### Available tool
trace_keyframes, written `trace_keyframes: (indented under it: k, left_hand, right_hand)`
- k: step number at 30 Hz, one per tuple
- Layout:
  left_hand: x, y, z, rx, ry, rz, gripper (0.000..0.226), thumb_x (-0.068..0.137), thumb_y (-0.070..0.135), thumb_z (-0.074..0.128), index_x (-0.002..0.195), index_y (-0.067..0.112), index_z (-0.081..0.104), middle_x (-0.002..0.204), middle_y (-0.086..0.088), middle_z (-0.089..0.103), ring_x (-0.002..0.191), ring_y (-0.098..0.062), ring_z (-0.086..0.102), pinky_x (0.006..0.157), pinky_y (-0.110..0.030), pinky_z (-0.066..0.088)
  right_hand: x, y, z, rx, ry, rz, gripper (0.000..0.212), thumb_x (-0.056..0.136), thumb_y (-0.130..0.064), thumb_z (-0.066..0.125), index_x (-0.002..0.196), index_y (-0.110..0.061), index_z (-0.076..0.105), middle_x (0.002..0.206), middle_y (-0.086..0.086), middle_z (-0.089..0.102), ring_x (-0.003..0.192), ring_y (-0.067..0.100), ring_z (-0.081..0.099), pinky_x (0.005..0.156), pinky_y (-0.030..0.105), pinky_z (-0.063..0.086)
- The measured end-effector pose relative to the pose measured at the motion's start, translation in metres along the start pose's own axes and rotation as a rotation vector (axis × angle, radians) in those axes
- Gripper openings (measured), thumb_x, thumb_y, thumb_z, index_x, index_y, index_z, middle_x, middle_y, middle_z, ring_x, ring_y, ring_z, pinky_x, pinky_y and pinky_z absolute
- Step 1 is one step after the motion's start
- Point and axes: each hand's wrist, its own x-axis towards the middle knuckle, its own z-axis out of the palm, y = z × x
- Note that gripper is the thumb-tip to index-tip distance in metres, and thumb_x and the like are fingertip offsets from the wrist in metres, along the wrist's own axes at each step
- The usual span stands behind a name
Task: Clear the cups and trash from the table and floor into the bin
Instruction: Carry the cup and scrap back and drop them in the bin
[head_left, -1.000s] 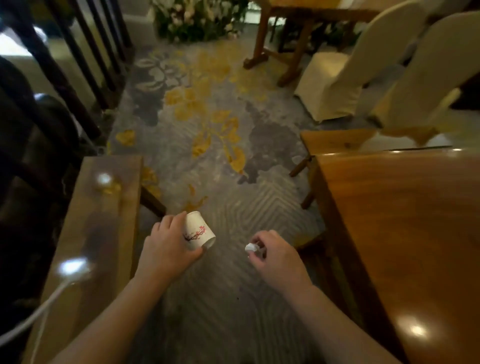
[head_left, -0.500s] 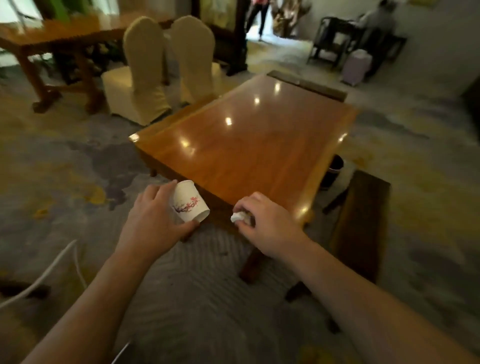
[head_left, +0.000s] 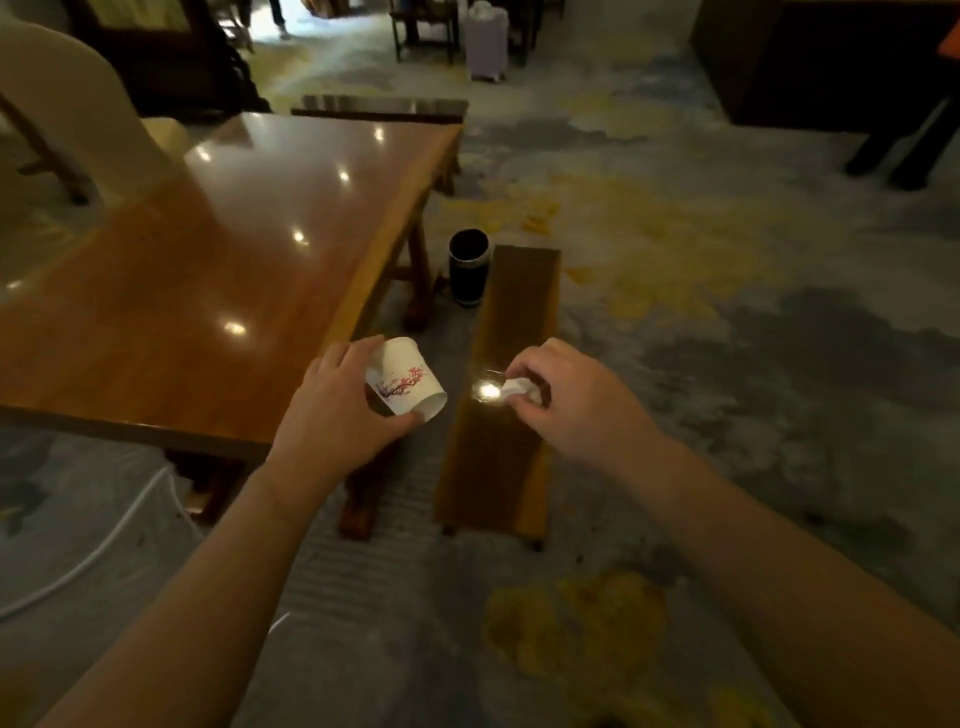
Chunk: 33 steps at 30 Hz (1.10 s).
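Note:
My left hand (head_left: 332, 415) grips a white paper cup (head_left: 406, 383) with a red blossom print, tilted so its mouth faces down and right. My right hand (head_left: 576, 400) pinches a small crumpled white scrap of trash (head_left: 519, 389) between thumb and fingers, above the near half of a bench. A dark cylindrical bin (head_left: 468, 266) with an open top stands on the carpet farther ahead, between the table leg and the bench's far end. The glossy wooden table (head_left: 208, 270) lies to the left of my hands.
A long wooden bench (head_left: 506, 395) runs away from me to the right of the table. A cream-covered chair (head_left: 67, 104) stands at far left, a second bench (head_left: 379, 106) beyond the table. A white cable (head_left: 104, 545) crosses the carpet at lower left. A person's dark legs (head_left: 904, 150) stand far right.
My view has swung right around the table; the bin and bench now lie ahead. Both hands keep the same hold on the cup and the scrap.

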Motion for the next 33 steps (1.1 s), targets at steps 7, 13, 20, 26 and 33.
trace_keyframes:
  k: [7, 13, 20, 26, 33]
  left_hand:
    - [0.085, 0.142, 0.109, 0.004, -0.017, 0.027, 0.101, 0.063, 0.06, 0.083, 0.146, 0.03, 0.033, 0.142, 0.001, 0.045, 0.13, -0.023, 0.042, 0.1, -0.049, 0.044]
    - [0.219, 0.207, 0.167, 0.005, 0.009, -0.018, 0.102, 0.057, 0.071, 0.075, 0.142, 0.041, 0.027, 0.141, 0.005, 0.044, 0.13, -0.024, 0.043, 0.097, -0.054, 0.046]
    - [0.425, 0.234, 0.232, -0.051, 0.059, -0.044, 0.1, 0.059, 0.071, 0.074, 0.142, 0.038, 0.028, 0.141, 0.003, 0.045, 0.129, -0.027, 0.043, 0.095, -0.057, 0.045]
    - [0.575, 0.264, 0.226, -0.083, 0.1, -0.107, 0.095, 0.064, 0.062, 0.078, 0.142, 0.036, 0.031, 0.138, 0.002, 0.046, 0.126, -0.025, 0.044, 0.097, -0.053, 0.043]
    - [0.708, 0.257, 0.217, 0.017, 0.234, -0.281, 0.096, 0.062, 0.073, 0.068, 0.142, 0.036, 0.032, 0.139, 0.005, 0.047, 0.125, -0.022, 0.045, 0.096, -0.05, 0.043]
  right_hand:
    - [-0.01, 0.174, -0.094, -0.018, -0.033, 0.105, 0.011, 0.09, -0.028, 0.066, 0.099, -0.026, 0.061, 0.098, -0.007, 0.055, 0.077, 0.012, 0.055, 0.066, 0.033, 0.051]
    - [0.07, 0.29, -0.14, -0.038, -0.075, 0.102, 0.011, 0.09, -0.03, 0.065, 0.1, -0.027, 0.061, 0.096, -0.008, 0.052, 0.076, 0.012, 0.053, 0.066, 0.028, 0.044]
    - [0.224, 0.429, -0.169, -0.086, -0.097, 0.1, 0.015, 0.087, -0.024, 0.068, 0.1, -0.02, 0.064, 0.096, -0.003, 0.055, 0.079, 0.019, 0.058, 0.068, 0.033, 0.046]
    - [0.376, 0.514, -0.205, -0.08, -0.159, 0.088, 0.012, 0.088, -0.025, 0.067, 0.099, -0.023, 0.063, 0.098, -0.003, 0.056, 0.079, 0.018, 0.057, 0.069, 0.035, 0.05]
    - [0.561, 0.599, -0.197, -0.046, -0.176, -0.121, 0.014, 0.084, -0.027, 0.074, 0.094, -0.029, 0.064, 0.089, -0.012, 0.056, 0.069, -0.002, 0.052, 0.057, 0.012, 0.033]
